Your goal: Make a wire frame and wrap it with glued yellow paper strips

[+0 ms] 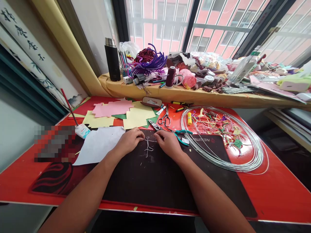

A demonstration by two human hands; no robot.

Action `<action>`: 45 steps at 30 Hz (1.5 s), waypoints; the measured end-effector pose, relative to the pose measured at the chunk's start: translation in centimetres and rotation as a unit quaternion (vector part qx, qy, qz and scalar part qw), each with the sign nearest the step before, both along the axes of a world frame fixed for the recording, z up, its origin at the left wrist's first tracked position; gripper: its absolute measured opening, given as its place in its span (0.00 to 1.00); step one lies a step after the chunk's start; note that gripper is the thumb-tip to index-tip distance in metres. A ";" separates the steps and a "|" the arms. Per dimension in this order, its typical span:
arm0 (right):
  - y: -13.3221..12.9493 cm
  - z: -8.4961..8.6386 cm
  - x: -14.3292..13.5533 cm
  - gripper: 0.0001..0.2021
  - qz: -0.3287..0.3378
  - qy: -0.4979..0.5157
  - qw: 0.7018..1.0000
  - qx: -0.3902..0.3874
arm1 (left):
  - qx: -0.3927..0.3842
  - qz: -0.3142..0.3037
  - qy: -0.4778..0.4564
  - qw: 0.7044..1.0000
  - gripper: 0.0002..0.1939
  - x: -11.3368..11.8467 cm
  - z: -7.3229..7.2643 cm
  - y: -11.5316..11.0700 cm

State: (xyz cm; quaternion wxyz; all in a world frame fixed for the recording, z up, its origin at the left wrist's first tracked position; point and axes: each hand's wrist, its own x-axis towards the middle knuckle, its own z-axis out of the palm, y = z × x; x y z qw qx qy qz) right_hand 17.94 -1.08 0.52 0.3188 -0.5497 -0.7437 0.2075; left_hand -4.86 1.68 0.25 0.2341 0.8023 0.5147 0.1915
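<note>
A small figure of twisted silver wire (147, 145), with a loop at its top, lies on the black desk mat (155, 184). My left hand (130, 141) is closed at the figure's left side, thumb and fingertips pinching the end of its left wire arm. From the other side, my right hand (168, 141) pinches the end of the right wire arm. The figure's lower wires, one of them bent into a loop, lie free between my hands. Just beyond my right hand are pliers with teal handles (181, 139), partly hidden by that hand.
A large wire coil (252, 165) lies at right around colourful scraps (225, 126). Scissors (167, 118), yellow paper (138, 117) and a glasses case (152, 102) lie behind my hands. White paper (99, 145) and a glue bottle (82, 131) are at left. A cluttered ledge (150, 92) runs behind.
</note>
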 end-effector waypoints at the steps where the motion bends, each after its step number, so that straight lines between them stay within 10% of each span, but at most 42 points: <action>1: -0.1 0.1 0.1 0.08 0.011 -0.027 1.000 0.001 | 0.000 0.000 -0.001 1.000 0.08 0.0 -0.1 0.0; 17: -0.4 0.4 -0.3 0.06 0.075 -0.202 0.976 0.013 | -0.002 0.008 -0.026 1.000 0.07 0.0 -0.6 0.3; 45: -0.3 -0.7 -0.7 0.04 0.060 -0.113 0.990 0.066 | -0.096 0.037 -0.114 0.988 0.12 0.7 0.5 -0.4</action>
